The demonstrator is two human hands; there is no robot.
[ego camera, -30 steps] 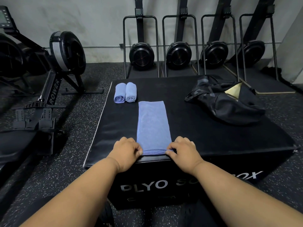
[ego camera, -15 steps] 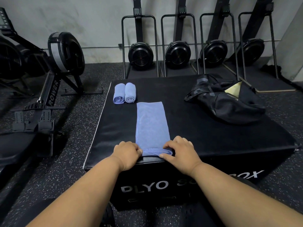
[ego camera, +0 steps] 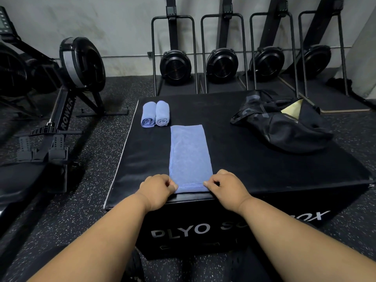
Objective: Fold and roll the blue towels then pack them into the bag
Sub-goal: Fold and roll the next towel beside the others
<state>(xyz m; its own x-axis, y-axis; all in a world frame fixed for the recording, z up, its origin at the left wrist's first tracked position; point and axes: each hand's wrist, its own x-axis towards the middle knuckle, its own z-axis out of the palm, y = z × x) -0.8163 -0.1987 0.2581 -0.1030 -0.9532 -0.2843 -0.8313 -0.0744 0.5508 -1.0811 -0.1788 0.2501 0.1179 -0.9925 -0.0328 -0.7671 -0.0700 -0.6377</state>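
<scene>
A blue towel [ego camera: 190, 153], folded into a long strip, lies lengthwise on the black plyo box [ego camera: 254, 165]. Its near end is turned over into a small first roll at the box's front edge. My left hand [ego camera: 157, 189] pinches the left corner of that rolled end, and my right hand [ego camera: 224, 187] pinches the right corner. Two rolled blue towels [ego camera: 155, 113] lie side by side at the box's far left. A black bag [ego camera: 282, 127] lies slumped at the far right of the box, its opening showing a pale lining.
A rowing machine [ego camera: 67, 102] stands on the speckled floor to the left. Several rowers stored upright [ego camera: 221, 62] line the back wall behind the box. The box's front edge is right under my hands.
The towel's near end has been turned over further into a tighter roll, and both hands have shifted slightly up the box with it.
</scene>
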